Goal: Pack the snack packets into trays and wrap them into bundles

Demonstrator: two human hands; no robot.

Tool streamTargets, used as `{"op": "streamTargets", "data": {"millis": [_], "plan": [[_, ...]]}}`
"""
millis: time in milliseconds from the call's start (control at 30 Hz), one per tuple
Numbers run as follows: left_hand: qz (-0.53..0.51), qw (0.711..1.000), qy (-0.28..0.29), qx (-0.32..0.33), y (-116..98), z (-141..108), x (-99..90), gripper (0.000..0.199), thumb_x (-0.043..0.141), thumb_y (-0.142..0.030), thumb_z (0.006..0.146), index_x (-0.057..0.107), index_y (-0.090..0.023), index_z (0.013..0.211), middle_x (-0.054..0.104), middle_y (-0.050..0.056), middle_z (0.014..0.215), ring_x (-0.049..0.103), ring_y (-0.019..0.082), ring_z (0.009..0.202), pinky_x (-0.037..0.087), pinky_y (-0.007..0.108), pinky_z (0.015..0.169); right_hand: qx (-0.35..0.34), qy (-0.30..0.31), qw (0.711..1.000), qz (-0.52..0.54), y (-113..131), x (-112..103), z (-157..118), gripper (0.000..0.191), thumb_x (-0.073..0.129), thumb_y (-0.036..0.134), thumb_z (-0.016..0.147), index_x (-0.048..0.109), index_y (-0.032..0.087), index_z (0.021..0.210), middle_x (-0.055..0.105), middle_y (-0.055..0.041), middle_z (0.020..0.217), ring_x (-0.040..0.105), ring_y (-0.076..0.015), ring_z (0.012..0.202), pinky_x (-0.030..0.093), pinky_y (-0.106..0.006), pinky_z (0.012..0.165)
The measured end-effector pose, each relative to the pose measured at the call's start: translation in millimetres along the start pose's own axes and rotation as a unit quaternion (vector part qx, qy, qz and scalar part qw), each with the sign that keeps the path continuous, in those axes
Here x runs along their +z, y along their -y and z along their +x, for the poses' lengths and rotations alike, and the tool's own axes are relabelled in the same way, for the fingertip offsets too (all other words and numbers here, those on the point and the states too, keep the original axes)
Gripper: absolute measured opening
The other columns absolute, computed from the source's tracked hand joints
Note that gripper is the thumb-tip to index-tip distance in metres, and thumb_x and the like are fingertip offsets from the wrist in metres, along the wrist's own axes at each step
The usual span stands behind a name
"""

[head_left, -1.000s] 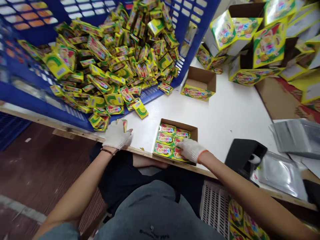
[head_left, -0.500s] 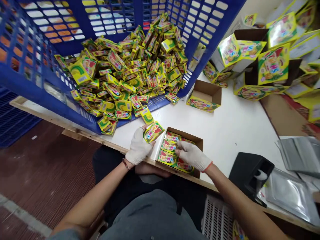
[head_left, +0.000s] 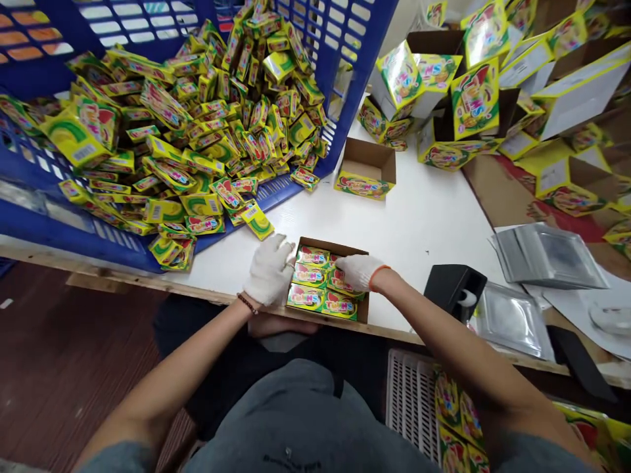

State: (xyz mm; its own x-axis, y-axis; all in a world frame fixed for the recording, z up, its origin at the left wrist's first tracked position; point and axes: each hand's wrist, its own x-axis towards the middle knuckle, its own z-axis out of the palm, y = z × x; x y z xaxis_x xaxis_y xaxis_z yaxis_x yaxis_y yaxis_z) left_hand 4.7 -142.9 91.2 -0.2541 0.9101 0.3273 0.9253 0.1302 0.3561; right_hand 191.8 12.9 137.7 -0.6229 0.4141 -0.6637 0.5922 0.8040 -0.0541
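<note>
An open display box point(head_left: 362, 314) sits at the table's front edge, with several small yellow-green printed candy packs point(head_left: 306, 297) lying in two columns inside. My right hand point(head_left: 359, 270), in a white glove with an orange cuff, reaches into its right column. The fingers are closed at a candy pack point(head_left: 341, 282) there; the thumb is largely hidden. Beside the box's left wall is my gloved left hand point(head_left: 269, 270), its fingers apart and holding nothing. One loose pack point(head_left: 258, 220) lies just beyond its fingertips.
A tipped blue crate point(head_left: 276, 192) spills a heap of packs point(head_left: 197, 131) onto the table. Another display box point(head_left: 365, 186) stands behind. More printed boxes point(head_left: 476, 98) are piled at the back right. A black tape dispenser point(head_left: 451, 289) and clear plastic trays point(head_left: 513, 318) lie on the right.
The pack that was in my left hand has left it, and those fingers have spread. My right hand is now lower among the packs in the box. The view has shifted to the right.
</note>
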Motion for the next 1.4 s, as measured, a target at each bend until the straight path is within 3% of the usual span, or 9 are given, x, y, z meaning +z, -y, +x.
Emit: {"op": "streamTargets", "data": {"millis": [133,300,600,667,867,1033,1200,1300,1400], "plan": [[0.116,0.991,0.049,-0.040,55.1,36.8,-5.4,0.040,0.060,-0.022,0.083,0.061,-0.019,0.122,0.048,0.016,0.143,0.042,0.037,0.131,0.035,0.054,0.108,-0.020,0.026,0.999,-0.023,13.2,8.0,16.3,0.035,0.055,0.017,0.086,0.066,0.021,0.120,0.069,-0.0147,0.116,0.068,-0.0291,0.101,0.050,-0.035,0.081],[0.120,0.980,0.126,0.091,100.5,68.7,-7.0,0.033,0.045,-0.012,0.091,0.059,-0.015,0.120,0.056,0.011,0.134,0.030,0.030,0.135,0.004,0.062,0.116,0.043,-0.061,0.997,-0.018,12.5,24.3,13.4,0.045,0.054,0.022,0.087,0.054,0.017,0.132,0.059,-0.0203,0.126,0.062,-0.0345,0.109,0.051,-0.041,0.082],[-0.100,0.985,0.070,-0.124,84.8,36.3,-19.0,0.043,0.070,-0.035,0.075,0.062,-0.017,0.113,0.063,0.012,0.113,0.057,0.028,0.106,0.045,0.041,0.095,-0.043,-0.054,0.997,0.014,3.5,40.5,18.7,0.038,0.053,0.021,0.087,0.062,0.017,0.123,0.062,-0.0159,0.124,0.064,-0.0283,0.107,0.048,-0.034,0.087],[-0.340,0.915,0.045,-0.211,65.3,21.7,-24.2,0.048,0.068,-0.044,0.078,0.060,-0.017,0.116,0.065,0.009,0.113,0.060,0.024,0.099,0.050,0.036,0.087,-0.044,-0.063,0.996,0.047,1.5,42.2,18.1,0.045,0.057,0.019,0.084,0.060,0.017,0.129,0.059,-0.0154,0.131,0.060,-0.0288,0.115,0.045,-0.035,0.095],[-0.758,0.566,0.059,-0.318,-12.0,5.7,-26.3,0.042,0.055,-0.048,0.090,0.062,-0.015,0.115,0.070,0.012,0.108,0.067,0.022,0.090,0.056,0.034,0.073,-0.065,-0.145,0.943,0.292,20.5,21.3,-1.2,0.030,0.053,0.025,0.088,0.065,0.018,0.114,0.068,-0.0079,0.110,0.063,-0.0224,0.105,0.048,-0.033,0.092],[-0.800,0.517,0.123,-0.278,-60.6,7.3,-11.7,0.040,0.056,-0.046,0.092,0.061,-0.013,0.115,0.069,0.014,0.115,0.065,0.026,0.108,0.058,0.041,0.088,-0.123,-0.235,0.812,0.520,24.3,-7.3,-15.3,0.029,0.051,0.037,0.088,0.061,0.017,0.107,0.070,-0.0047,0.102,0.064,-0.0198,0.098,0.052,-0.034,0.088],[-0.747,0.599,0.123,-0.262,-71.2,18.3,-7.3,0.046,0.066,-0.052,0.083,0.057,-0.017,0.111,0.067,0.010,0.118,0.066,0.023,0.105,0.057,0.038,0.088,-0.072,-0.204,0.760,0.613,3.8,-6.0,-13.0,0.033,0.060,0.043,0.079,0.056,0.018,0.099,0.069,-0.0055,0.095,0.065,-0.0203,0.085,0.056,-0.034,0.074],[-0.588,0.766,0.156,-0.208,-70.4,27.5,-5.8,0.040,0.056,-0.053,0.089,0.059,-0.017,0.108,0.070,0.008,0.107,0.067,0.021,0.094,0.056,0.034,0.081,-0.082,-0.257,0.765,0.585,-5.9,-3.9,-15.2,0.033,0.053,0.043,0.084,0.053,0.018,0.106,0.067,-0.0072,0.101,0.064,-0.0194,0.087,0.055,-0.033,0.076],[-0.283,0.923,0.230,-0.120,-70.2,28.4,4.6,0.033,0.049,-0.046,0.094,0.063,-0.016,0.094,0.069,0.009,0.090,0.066,0.024,0.086,0.052,0.036,0.077,-0.083,-0.296,0.851,0.426,-16.7,-12.2,-21.1,0.024,0.045,0.030,0.089,0.054,0.017,0.107,0.066,-0.0077,0.103,0.061,-0.0184,0.090,0.051,-0.031,0.081]]}}
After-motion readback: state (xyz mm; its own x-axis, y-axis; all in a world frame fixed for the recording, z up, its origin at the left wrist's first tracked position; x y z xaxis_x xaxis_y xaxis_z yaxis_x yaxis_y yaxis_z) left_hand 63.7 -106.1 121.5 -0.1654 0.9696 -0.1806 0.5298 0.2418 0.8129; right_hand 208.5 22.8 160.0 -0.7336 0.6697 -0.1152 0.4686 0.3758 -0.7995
